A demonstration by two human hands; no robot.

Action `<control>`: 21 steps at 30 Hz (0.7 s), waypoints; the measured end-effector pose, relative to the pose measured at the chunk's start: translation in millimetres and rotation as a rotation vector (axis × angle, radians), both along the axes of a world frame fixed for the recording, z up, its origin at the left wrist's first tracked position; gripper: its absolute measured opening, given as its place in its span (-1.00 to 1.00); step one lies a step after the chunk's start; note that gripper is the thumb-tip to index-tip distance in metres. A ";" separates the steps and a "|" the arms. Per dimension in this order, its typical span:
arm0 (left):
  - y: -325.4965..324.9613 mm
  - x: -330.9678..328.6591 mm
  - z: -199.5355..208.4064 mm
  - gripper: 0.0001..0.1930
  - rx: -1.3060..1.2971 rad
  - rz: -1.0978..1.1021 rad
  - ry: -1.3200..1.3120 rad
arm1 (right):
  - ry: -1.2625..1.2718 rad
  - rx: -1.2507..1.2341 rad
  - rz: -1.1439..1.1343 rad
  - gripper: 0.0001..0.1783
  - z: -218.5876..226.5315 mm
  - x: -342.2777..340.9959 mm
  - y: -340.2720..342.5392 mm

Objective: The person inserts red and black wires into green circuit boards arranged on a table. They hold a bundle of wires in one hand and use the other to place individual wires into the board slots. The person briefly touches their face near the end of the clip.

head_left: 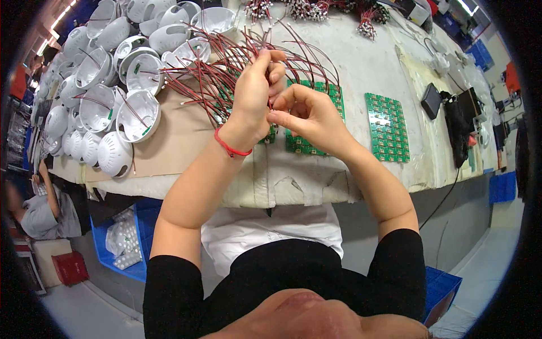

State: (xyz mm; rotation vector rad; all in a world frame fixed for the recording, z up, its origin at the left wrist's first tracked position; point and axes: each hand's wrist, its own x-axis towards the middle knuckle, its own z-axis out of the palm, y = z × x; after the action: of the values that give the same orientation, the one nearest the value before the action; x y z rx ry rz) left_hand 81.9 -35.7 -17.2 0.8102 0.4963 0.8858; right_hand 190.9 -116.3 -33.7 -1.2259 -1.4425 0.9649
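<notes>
My left hand (254, 93), with a red cord round its wrist, is raised over the worktable, fingers curled round thin red-and-black wires (226, 62). These wires fan out in a large bundle behind and left of it, with small white connectors at their ends. Close against its palm, my right hand (313, 116) has thumb and index finger pinched together; whatever lies between them is too small to make out. Beneath both hands lie green circuit board panels (302, 146), partly covered by hands and wires. Another green panel (387, 127) lies apart, to the right.
White bowl-shaped plastic housings (138, 116) are heaped at the left, some with wires inside. More wire bundles (367, 25) lie at the far edge. A black device (431, 100) rests at the right. Blue bins (121, 243) stand below; a person (48, 209) sits far left.
</notes>
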 end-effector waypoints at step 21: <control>7.7 -14.5 16.2 -0.80 -0.015 -0.120 -0.120 | 0.627 -0.008 0.031 -0.82 41.6 95.2 -6.6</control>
State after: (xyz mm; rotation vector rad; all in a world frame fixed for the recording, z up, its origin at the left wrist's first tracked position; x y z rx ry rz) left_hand 67.4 -28.0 -1.0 0.7605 0.3452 0.8129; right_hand 286.1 -122.9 7.9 -0.7989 -0.9591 1.2379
